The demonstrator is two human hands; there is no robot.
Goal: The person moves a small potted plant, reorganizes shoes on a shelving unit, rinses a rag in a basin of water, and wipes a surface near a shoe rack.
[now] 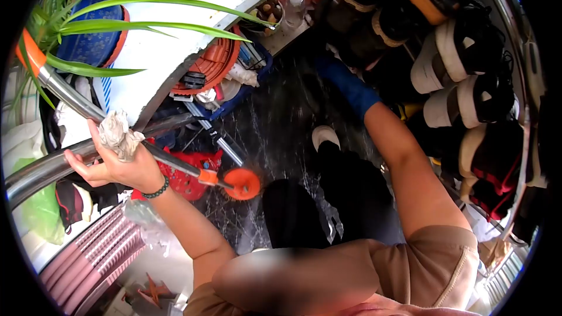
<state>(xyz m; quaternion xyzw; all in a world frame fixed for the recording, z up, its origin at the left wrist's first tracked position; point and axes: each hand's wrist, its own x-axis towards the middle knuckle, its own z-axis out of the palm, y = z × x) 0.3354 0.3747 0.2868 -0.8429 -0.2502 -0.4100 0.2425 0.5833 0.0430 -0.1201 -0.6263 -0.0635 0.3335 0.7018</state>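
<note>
My left hand (124, 167), with a dark bead bracelet on the wrist, holds a crumpled off-white wad (120, 134), paper or cloth, against a silver pole (73, 95). Several of its fingers stick out to the left. The pole has orange fittings and runs behind the wad towards an orange disc (241, 184) low over the floor. My right arm reaches forward to the shoe rack, and a blue covering (353, 89), possibly a glove, hides my right hand. Its fingers are lost in the dark beside the shoes (448, 58).
Shoes fill the rack along the right. A white board (170, 29) carries a potted plant (88, 29). Beneath its edge stand terracotta-coloured saucers (219, 64) and a blue tray (266, 70). A thick metal rail (41, 178) crosses at left, and red perforated clogs (187, 169) lie below.
</note>
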